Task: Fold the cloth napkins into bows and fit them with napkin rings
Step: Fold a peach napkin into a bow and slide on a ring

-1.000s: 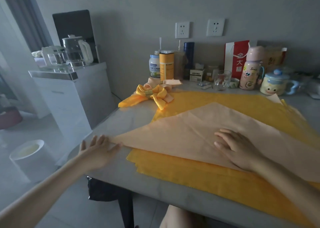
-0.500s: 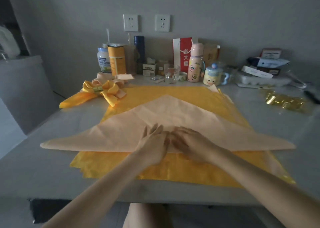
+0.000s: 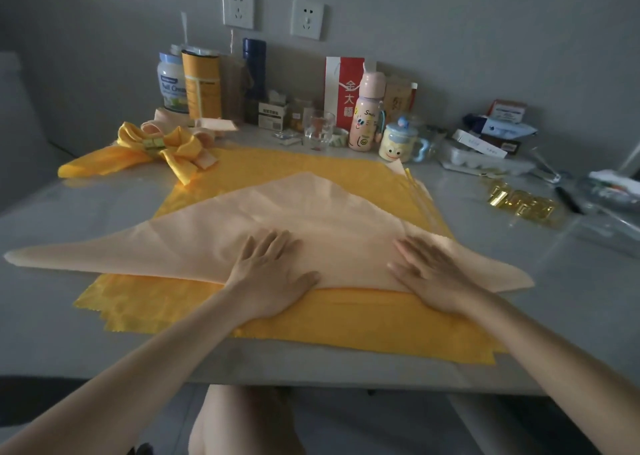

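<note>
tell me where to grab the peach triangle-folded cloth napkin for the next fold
Probably its two long pointed ends, each pinched from its outer side. The peach triangular cloth napkin lies flat, and both ends overhang the yellow cloth stack onto the grey table, so they should lift alone. The left hand and right hand press flat on its middle.
</note>
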A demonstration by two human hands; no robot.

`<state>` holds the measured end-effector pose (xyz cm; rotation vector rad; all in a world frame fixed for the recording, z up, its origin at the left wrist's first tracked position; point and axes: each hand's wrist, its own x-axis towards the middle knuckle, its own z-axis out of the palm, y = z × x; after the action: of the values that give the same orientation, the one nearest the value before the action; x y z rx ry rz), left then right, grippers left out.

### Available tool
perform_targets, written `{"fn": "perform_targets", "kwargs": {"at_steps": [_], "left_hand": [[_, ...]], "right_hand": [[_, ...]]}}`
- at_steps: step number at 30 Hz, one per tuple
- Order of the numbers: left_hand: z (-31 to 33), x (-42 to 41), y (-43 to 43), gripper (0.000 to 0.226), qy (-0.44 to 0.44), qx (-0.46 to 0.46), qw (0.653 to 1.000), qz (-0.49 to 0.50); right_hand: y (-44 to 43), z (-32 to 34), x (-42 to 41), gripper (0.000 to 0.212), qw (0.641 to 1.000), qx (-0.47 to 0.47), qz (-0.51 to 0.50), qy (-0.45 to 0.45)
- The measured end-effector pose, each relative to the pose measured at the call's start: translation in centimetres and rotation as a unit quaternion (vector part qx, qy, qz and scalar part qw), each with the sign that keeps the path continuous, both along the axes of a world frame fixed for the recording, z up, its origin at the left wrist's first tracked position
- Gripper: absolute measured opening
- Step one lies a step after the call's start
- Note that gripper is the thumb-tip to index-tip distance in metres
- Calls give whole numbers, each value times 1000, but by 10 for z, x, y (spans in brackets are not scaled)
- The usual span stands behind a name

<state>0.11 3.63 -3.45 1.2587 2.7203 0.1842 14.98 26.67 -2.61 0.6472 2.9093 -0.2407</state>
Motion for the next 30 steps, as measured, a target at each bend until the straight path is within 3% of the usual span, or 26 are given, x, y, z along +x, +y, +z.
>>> {"fn": "perform_targets", "kwargs": {"at_steps": [4, 6, 8, 10, 14, 21, 23, 25, 28, 30], "left_hand": [[4, 3, -2, 73, -29, -1, 999, -17], [12, -1, -1, 65, -86, 62, 994, -28], [21, -15, 3, 53, -123, 176, 977, -16], [28, -36, 8, 46, -109, 229, 967, 17], [34, -88, 20, 47, -76, 130, 986, 72], [36, -146, 51, 46, -36, 41, 991, 126], [37, -159, 63, 50, -12, 7, 989, 145], [37, -174, 72, 51, -53, 9, 985, 164], [42, -191, 80, 44, -167, 36, 970, 172], [46, -199, 85, 37, -192, 47, 967, 158]], "right_hand": [[39, 10, 33, 75, 992, 62, -113, -11], [47, 20, 28, 64, 982, 112, -130, 84], [43, 31, 8, 51, 974, 90, -129, 165], [35, 36, -19, 48, 975, 56, -106, 189], [21, 40, -89, 36, 982, -15, -38, 186], [35, 39, -172, 45, 977, -110, -124, 132], [41, 33, -186, 37, 977, -124, -133, 111], [47, 28, -195, 26, 975, -139, -140, 97], [53, 25, -205, 33, 967, -182, -144, 102], [55, 28, -209, 28, 959, -214, -139, 125]]}}
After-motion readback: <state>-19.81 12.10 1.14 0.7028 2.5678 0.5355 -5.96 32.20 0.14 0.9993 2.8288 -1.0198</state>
